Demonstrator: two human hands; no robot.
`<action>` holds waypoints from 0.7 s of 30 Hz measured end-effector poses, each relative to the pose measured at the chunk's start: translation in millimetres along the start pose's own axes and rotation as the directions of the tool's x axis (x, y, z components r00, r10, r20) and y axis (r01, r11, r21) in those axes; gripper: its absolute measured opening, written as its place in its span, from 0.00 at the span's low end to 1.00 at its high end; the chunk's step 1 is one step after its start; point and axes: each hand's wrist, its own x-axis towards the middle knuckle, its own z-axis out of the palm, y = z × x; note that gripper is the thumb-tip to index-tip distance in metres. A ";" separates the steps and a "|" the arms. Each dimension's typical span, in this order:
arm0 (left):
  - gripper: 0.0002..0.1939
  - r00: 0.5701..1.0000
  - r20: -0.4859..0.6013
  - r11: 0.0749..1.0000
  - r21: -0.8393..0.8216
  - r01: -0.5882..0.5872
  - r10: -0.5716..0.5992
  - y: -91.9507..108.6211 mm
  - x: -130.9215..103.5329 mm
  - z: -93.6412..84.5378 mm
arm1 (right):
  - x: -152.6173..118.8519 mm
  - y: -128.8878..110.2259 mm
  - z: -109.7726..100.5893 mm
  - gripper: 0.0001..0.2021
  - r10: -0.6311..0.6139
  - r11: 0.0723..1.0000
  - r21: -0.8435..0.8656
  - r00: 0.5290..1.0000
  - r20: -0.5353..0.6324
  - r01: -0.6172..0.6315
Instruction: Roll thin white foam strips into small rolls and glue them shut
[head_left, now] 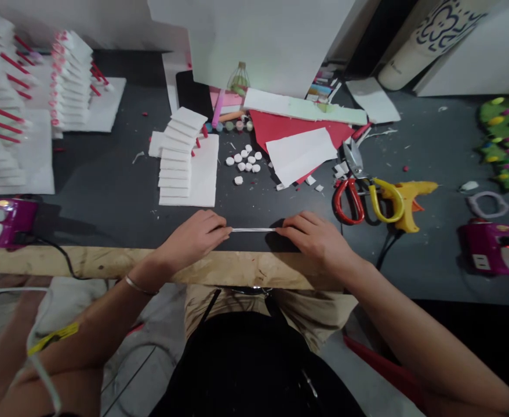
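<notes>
A thin white strip (253, 230), perhaps rolled or twisted, is stretched level just above the table's front edge. My left hand (197, 236) pinches its left end between closed fingertips. At the other end, the fingers of my right hand (313, 234) are also closed on it. Beyond my left hand stands a small white stepped model (175, 174) with red posts on a white base. Several small white rounded pieces (255, 168) lie beyond the strip. Metal snips (353, 159) with one red and one yellow handle rest beyond my right hand, touching or overlapping a yellow glue gun (404, 202).
Larger white stepped models (74, 87) with red posts stand at the left. White paper (300, 153) overlaps a red sheet (263, 127) amid scraps. Purple power boxes (493, 246) sit at both sides, with cables. Green decorated pieces (506, 139) lie far right; a bottle (404, 63) leans behind.
</notes>
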 end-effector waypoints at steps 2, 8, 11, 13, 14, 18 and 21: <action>0.14 0.999 -0.024 1.000 -0.015 0.023 -0.024 -0.2 -1.3 2.0 | 0.0 3.4 2.6 0.14 -0.005 0.998 0.061 1.000 -0.028 0.007; 0.13 0.998 -0.004 0.989 -0.135 0.064 -0.065 -1.5 3.2 1.9 | 5.5 7.8 12.2 0.10 0.153 0.956 0.264 0.985 -0.079 -0.127; 0.13 0.997 0.046 0.980 -0.185 0.076 -0.069 -3.1 6.4 -0.5 | 9.8 8.8 11.8 0.11 0.195 0.932 0.312 0.981 -0.007 -0.183; 0.15 0.996 0.073 0.980 -0.192 0.062 -0.049 -4.8 8.1 -1.3 | 12.7 10.1 10.0 0.13 0.185 0.930 0.316 0.982 0.034 -0.186; 0.16 0.995 0.089 0.980 -0.191 0.055 -0.039 -5.7 8.9 -1.6 | 14.1 10.9 9.0 0.14 0.174 0.932 0.313 0.983 0.052 -0.181; 0.20 0.985 0.173 0.984 -0.176 0.039 -0.008 -7.7 12.0 -3.2 | 16.6 13.7 7.5 0.17 0.129 0.943 0.296 0.988 0.089 -0.150; 0.23 0.977 0.211 0.989 -0.149 0.019 0.013 -8.0 13.4 -4.0 | 14.1 14.1 9.2 0.18 0.101 0.956 0.272 0.994 0.052 -0.112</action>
